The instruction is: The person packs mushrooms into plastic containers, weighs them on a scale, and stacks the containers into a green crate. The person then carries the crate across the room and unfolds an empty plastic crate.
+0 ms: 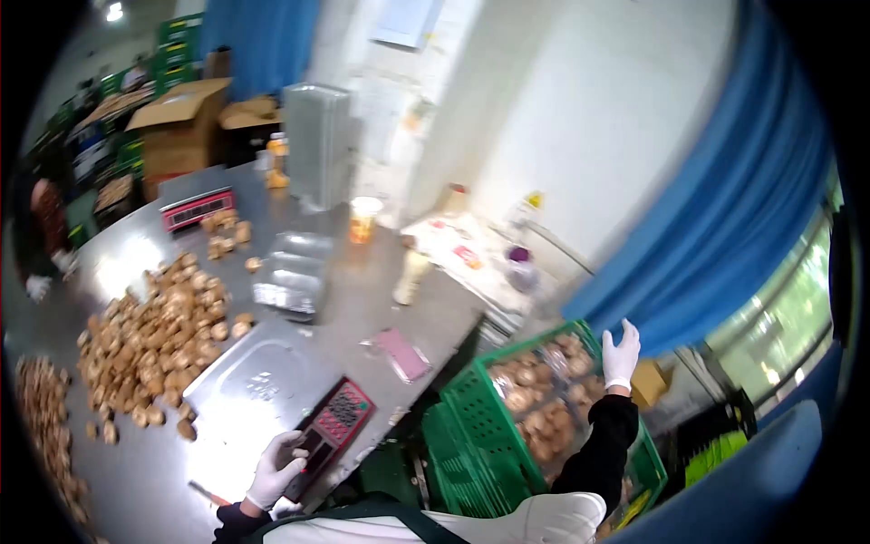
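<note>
My left hand [276, 470], in a white glove, is beside the near end of a red scale [337, 415] with a metal pan [263, 376]; its fingers are apart and hold nothing. My right hand [621, 355], also gloved in white, is raised over the far right edge of a green crate [471, 399], fingers spread and empty. Wrapped packs of brown mushrooms [548, 431] fill the crate. Left of the scale lies a large heap of loose mushrooms [159, 335] on the metal table [136, 471].
Behind the scale are stacked clear trays [294, 272], a cup [364, 220], a pink packet [401, 354] and a second red scale [198, 210]. Cardboard boxes [178, 136] stand at the back left. Another person's gloved hands [41, 286] show at the far left. A blue curtain [725, 208] hangs right.
</note>
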Demonstrator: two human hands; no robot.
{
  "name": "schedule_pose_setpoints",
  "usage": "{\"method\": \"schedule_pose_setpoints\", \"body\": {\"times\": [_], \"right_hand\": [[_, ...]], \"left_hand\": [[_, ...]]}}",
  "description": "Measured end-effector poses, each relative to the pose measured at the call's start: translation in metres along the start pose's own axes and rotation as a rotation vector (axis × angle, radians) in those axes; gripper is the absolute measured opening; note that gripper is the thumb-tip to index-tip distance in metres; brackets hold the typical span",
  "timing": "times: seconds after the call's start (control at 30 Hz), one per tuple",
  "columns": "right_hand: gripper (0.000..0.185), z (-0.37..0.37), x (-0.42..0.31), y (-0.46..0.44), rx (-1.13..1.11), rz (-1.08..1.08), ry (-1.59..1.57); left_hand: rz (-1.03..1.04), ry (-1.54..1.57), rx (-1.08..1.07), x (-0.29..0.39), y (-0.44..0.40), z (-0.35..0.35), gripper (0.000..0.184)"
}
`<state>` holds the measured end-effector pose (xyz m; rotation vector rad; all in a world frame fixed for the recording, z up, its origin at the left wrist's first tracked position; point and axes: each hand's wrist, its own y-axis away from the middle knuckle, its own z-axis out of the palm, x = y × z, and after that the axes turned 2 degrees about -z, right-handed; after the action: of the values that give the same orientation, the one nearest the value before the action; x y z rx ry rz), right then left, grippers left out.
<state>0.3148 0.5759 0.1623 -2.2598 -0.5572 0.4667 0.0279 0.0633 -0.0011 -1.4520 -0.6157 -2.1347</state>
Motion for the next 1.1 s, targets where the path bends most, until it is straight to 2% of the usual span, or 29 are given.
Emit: {"method": "schedule_pose_setpoints", "body": {"times": [0.07,0.13,0.17,0.27,0.33,0.4,0.47,0.5,0.53,0.57,0.6,0.63,0.7,0.73,0.83,0.93,1.07,1.1], "right_hand": [[0.043,0.029,-0.087,-0.022,-0.065,-0.240,-0.282],[0.038,0.057,-0.177,-0.029,-0.255,-0.415,-0.603],[0.034,0.076,-0.216,-0.026,-0.243,-0.585,-0.647],[0.031,0.133,-0.334,-0.006,-0.401,-0.857,-0.830],[0.029,0.161,-0.406,0.018,-0.642,-0.835,-1.005],[0.027,0.187,-0.471,0.040,-0.619,-1.035,-0.925],[0.027,0.237,-0.520,0.072,-0.815,-1.044,-0.904],[0.028,0.239,-0.538,0.087,-0.884,-1.053,-0.859],[0.029,0.254,-0.551,0.105,-0.956,-1.047,-0.922],[0.026,0.279,-0.561,0.124,-0.898,-1.081,-0.751],[0.024,0.277,-0.565,0.137,-0.873,-1.018,-0.812],[0.021,0.294,-0.565,0.149,-0.735,-1.057,-0.835],[0.017,0.280,-0.559,0.157,-0.785,-0.908,-0.848],[0.019,0.297,-0.556,0.164,-0.758,-0.934,-0.878],[0.020,0.305,-0.549,0.171,-0.721,-0.978,-0.888],[0.020,0.286,-0.545,0.162,-0.658,-1.004,-0.681],[0.021,0.290,-0.537,0.150,-0.791,-0.971,-0.535],[0.020,0.293,-0.533,0.147,-0.776,-0.860,-0.581]], "left_hand": [[-0.004,-0.006,0.057,0.005,0.011,-0.004,0.044],[0.057,0.038,0.128,0.002,0.025,-0.014,0.045],[0.061,0.028,0.189,0.006,0.034,-0.018,0.044],[0.084,-0.062,0.418,0.013,0.065,-0.033,0.040],[0.111,-0.108,0.591,0.011,0.088,-0.045,0.040],[0.141,-0.108,0.764,0.012,0.111,-0.052,0.040],[0.177,-0.143,0.952,0.001,0.135,-0.061,0.039],[0.184,-0.150,1.051,-0.001,0.145,-0.060,0.039],[0.190,-0.155,1.143,-0.005,0.155,-0.060,0.040],[0.196,-0.204,1.230,-0.025,0.167,-0.069,0.042],[0.159,-0.182,1.322,-0.033,0.176,-0.070,0.044],[0.171,-0.141,1.374,-0.041,0.183,-0.069,0.044],[0.152,-0.093,1.444,-0.044,0.189,-0.063,0.042],[0.160,-0.083,1.460,-0.047,0.188,-0.065,0.042],[0.093,-0.124,1.408,-0.053,0.182,-0.067,0.041],[0.111,-0.148,1.363,-0.046,0.170,-0.069,0.041],[0.102,-0.158,1.326,-0.043,0.167,-0.068,0.039],[0.088,-0.167,1.332,-0.043,0.169,-0.067,0.038]]}}
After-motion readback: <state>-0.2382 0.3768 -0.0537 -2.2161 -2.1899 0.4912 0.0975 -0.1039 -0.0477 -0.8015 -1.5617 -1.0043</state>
